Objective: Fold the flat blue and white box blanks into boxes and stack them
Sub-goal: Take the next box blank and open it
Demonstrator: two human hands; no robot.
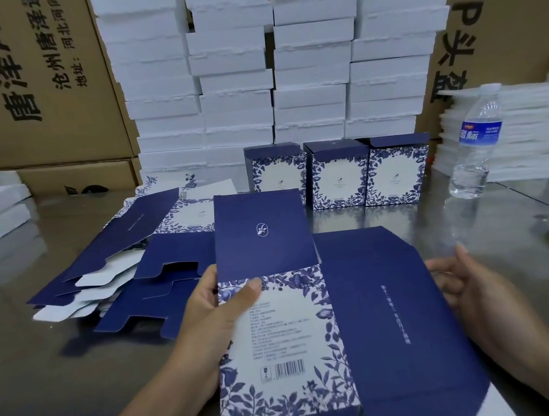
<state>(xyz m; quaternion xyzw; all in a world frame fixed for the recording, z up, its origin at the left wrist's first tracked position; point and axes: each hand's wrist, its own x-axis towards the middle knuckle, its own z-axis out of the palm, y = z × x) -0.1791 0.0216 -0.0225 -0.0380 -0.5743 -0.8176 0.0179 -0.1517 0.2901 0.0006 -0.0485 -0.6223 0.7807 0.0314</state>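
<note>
Blank in hand: one flat box blank (312, 322) is held up over the near edge of the counter (25, 335), patterned panel facing me, plain blue flap pointing away.
Left hand: the left hand (217, 319) pinches the blank's left edge, thumb on the printed face, the other fingers behind and out of sight.
Right hand: the right hand (472, 295) is at the blue side panel's right edge, fingers (445, 269) loosely spread; whether they grip or only touch the card, I cannot tell.
Loose pile: more flat blanks (130, 270) lie fanned on the counter to the left, just beside the left wrist.
Finished boxes: three folded boxes (337, 177) stand in a row at the far side, close against each other.
Bottle: a water bottle (476, 142) stands to the right, apart from the boxes.
Risk, crease: with only a one-sided pinch, I'd guess the card could bow and fold off its score line.
Risk, pile: a sweep of the left forearm might push the fanned blanks toward the counter's edge.
Risk, row: setting a new box down hard could knock the standing ones over.
</note>
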